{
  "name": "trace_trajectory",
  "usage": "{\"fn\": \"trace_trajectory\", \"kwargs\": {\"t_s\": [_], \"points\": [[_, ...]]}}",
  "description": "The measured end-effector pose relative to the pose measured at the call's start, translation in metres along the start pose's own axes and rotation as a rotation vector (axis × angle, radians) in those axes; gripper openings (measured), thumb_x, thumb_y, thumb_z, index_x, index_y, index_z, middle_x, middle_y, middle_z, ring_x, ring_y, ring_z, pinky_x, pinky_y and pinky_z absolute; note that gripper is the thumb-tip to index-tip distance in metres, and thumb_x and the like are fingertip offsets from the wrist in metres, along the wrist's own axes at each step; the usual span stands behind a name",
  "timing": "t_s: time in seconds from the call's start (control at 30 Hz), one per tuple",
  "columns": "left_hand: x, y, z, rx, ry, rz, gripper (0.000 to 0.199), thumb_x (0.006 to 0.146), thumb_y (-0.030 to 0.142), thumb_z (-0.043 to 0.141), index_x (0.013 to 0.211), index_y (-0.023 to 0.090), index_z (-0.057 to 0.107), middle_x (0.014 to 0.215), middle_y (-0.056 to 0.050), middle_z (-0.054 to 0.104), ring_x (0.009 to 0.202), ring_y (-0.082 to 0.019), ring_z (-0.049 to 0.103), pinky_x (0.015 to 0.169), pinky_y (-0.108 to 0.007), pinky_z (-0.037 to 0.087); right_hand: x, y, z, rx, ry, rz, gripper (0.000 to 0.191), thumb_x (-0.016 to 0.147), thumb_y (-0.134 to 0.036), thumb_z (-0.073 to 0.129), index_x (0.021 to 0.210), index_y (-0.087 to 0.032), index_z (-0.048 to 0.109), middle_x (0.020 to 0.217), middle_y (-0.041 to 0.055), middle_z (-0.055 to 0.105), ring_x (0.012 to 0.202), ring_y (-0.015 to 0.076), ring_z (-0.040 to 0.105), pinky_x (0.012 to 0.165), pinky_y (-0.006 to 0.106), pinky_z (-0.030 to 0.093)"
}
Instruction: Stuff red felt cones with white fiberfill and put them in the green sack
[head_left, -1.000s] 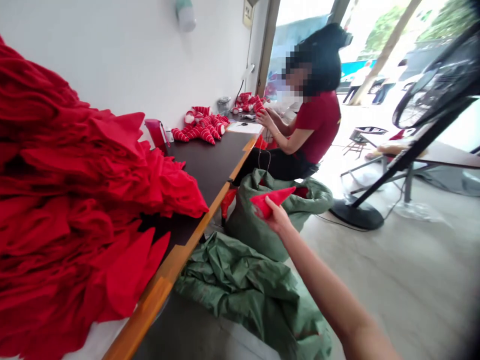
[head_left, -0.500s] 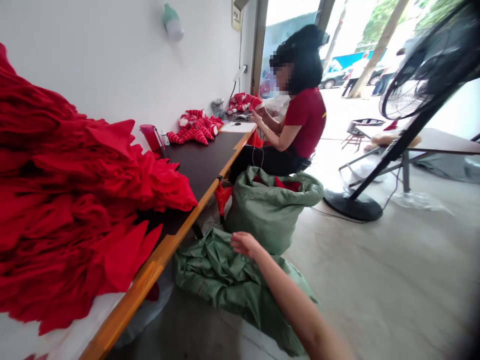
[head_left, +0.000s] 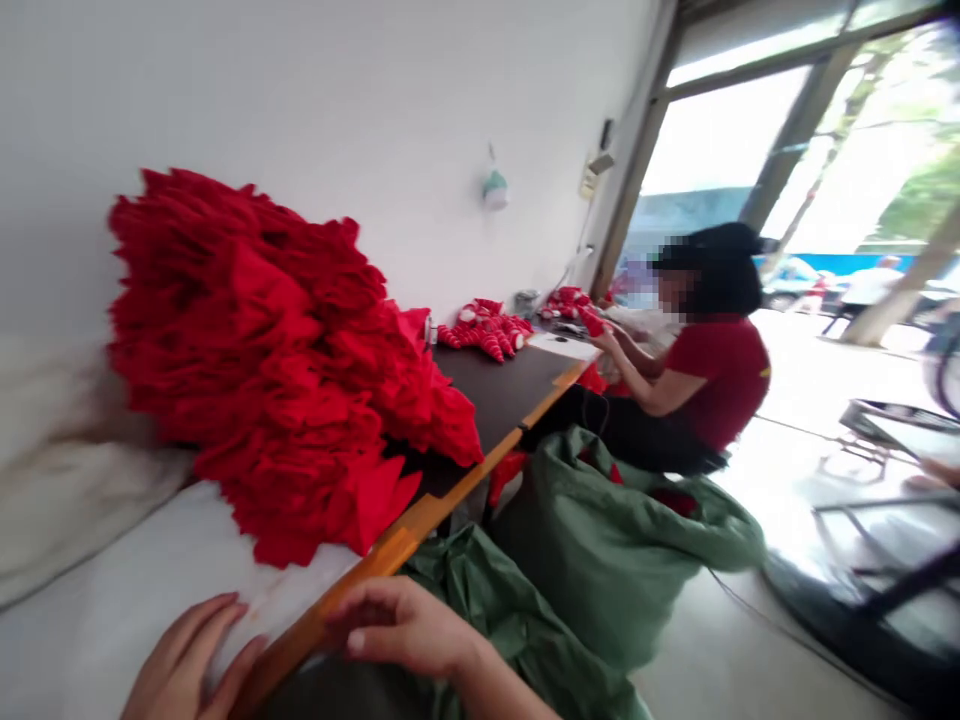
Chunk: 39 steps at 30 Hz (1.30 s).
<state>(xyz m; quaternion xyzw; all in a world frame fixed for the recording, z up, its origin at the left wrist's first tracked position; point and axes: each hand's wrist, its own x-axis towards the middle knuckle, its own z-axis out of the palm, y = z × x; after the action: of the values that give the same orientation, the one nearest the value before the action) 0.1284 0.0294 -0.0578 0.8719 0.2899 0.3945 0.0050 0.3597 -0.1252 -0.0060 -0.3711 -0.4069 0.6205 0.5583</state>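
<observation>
My left hand [head_left: 191, 660] is low in the view, over the white plastic sheet [head_left: 157, 555] at the table's near end. Its fingers are stretched and the thumb stands apart, with nothing seen in them. To its right, my right hand [head_left: 412, 625] hovers by the wooden table edge [head_left: 390, 545], fingers loosely curved and thumb apart, holding nothing visible. Beyond both hands rises a tall heap of red fabric pieces [head_left: 292, 370] on the table. A green sack [head_left: 480, 580] lies crumpled just behind my right hand.
A fuller green sack [head_left: 600, 540] with red pieces inside stands beside the table. Behind it sits a co-worker [head_left: 720, 380], handling a red piece. Striped red stuffed items [head_left: 487, 330] lie farther along the dark tabletop [head_left: 487, 390]. A black fan base [head_left: 847, 620] is at right.
My view has swung left and up. My right hand has come from above the crumpled sack to the table edge. My left hand has entered the view.
</observation>
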Motion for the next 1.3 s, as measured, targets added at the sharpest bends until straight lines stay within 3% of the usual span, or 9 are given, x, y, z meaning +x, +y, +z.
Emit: {"fn": "trace_trajectory", "kwargs": {"t_s": [0.17,0.27,0.37,0.57,0.67,0.77,0.93,1.1,1.3], "points": [[0.0,0.051,-0.03,-0.167,-0.003,-0.104,0.024,0.086,0.036,0.049,0.099,0.021,0.062,0.098,-0.007,0.068,0.092,-0.021,0.063,0.08,-0.036,0.055,0.053,-0.015,0.073,-0.235,-0.067,-0.121,0.039,0.066,-0.051,0.074,0.089,-0.02,0.068,0.088,0.0024,0.068,0.083,0.0161,0.063,0.08,0.03,0.049],[0.0,0.059,-0.051,-0.243,0.025,-0.164,0.025,0.084,0.027,0.05,0.105,0.017,0.059,0.103,-0.011,0.065,0.097,-0.022,0.061,0.083,-0.038,0.053,0.083,-0.005,0.094,-0.397,-0.045,-0.112,0.038,0.07,-0.051,0.071,0.091,-0.02,0.067,0.084,0.0035,0.068,0.077,0.0171,0.064,0.072,0.029,0.052],[-0.007,0.034,-0.078,-0.197,0.026,-0.244,0.017,0.08,0.022,0.058,0.096,0.018,0.061,0.103,-0.011,0.062,0.098,-0.022,0.059,0.088,-0.037,0.05,0.122,0.012,0.103,-0.468,-0.07,-0.124,0.037,0.075,-0.051,0.065,0.094,-0.019,0.065,0.087,0.0064,0.069,0.08,0.0197,0.065,0.073,0.033,0.054],[-0.025,-0.053,-0.149,0.077,0.166,-0.493,0.013,0.079,0.017,0.055,0.092,0.017,0.059,0.101,-0.01,0.057,0.099,-0.023,0.056,0.09,-0.041,0.046,0.185,0.039,0.132,-0.832,-0.04,-0.214,0.028,0.075,-0.038,0.059,0.094,-0.018,0.064,0.098,0.0111,0.067,0.08,0.0223,0.067,0.072,0.037,0.055],[-0.028,-0.09,-0.165,0.303,0.105,-0.708,0.021,0.077,0.018,0.06,0.098,0.016,0.059,0.108,-0.013,0.053,0.104,-0.028,0.053,0.091,-0.046,0.045,0.207,0.049,0.156,-1.021,-0.086,-0.253,0.027,0.076,-0.029,0.055,0.099,-0.016,0.063,0.106,0.0135,0.063,0.078,0.0203,0.067,0.071,0.036,0.055],[-0.037,-0.107,-0.173,0.461,0.072,-0.848,0.031,0.076,0.022,0.062,0.106,0.015,0.057,0.115,-0.016,0.048,0.111,-0.032,0.048,0.09,-0.047,0.044,0.22,0.062,0.18,-1.131,-0.163,-0.283,0.031,0.078,-0.029,0.052,0.104,-0.015,0.061,0.107,0.014,0.06,0.08,0.0208,0.065,0.073,0.037,0.054],[-0.062,-0.124,-0.195,0.578,0.14,-0.902,0.035,0.077,0.023,0.062,0.111,0.017,0.054,0.118,-0.014,0.045,0.113,-0.031,0.046,0.092,-0.046,0.043,0.226,0.089,0.209,-1.201,-0.263,-0.363,0.03,0.082,-0.033,0.048,0.104,-0.017,0.061,0.107,0.0125,0.06,0.087,0.0231,0.064,0.081,0.04,0.053],[-0.08,-0.146,-0.241,0.671,0.307,-0.882,0.03,0.079,0.019,0.059,0.108,0.015,0.055,0.116,-0.016,0.046,0.113,-0.031,0.046,0.091,-0.046,0.043,0.227,0.11,0.212,-1.218,-0.289,-0.49,0.027,0.082,-0.032,0.047,0.097,-0.018,0.064,0.101,0.0119,0.063,0.094,0.0261,0.061,0.087,0.043,0.05],[-0.044,-0.183,-0.308,0.765,0.365,-0.69,0.031,0.084,0.016,0.047,0.114,0.015,0.054,0.124,-0.018,0.046,0.12,-0.032,0.038,0.1,-0.048,0.034,0.225,0.122,0.206,-1.216,-0.292,-0.61,0.023,0.084,-0.031,0.049,0.092,-0.018,0.067,0.098,0.0125,0.065,0.093,0.0273,0.06,0.085,0.045,0.049]]}}
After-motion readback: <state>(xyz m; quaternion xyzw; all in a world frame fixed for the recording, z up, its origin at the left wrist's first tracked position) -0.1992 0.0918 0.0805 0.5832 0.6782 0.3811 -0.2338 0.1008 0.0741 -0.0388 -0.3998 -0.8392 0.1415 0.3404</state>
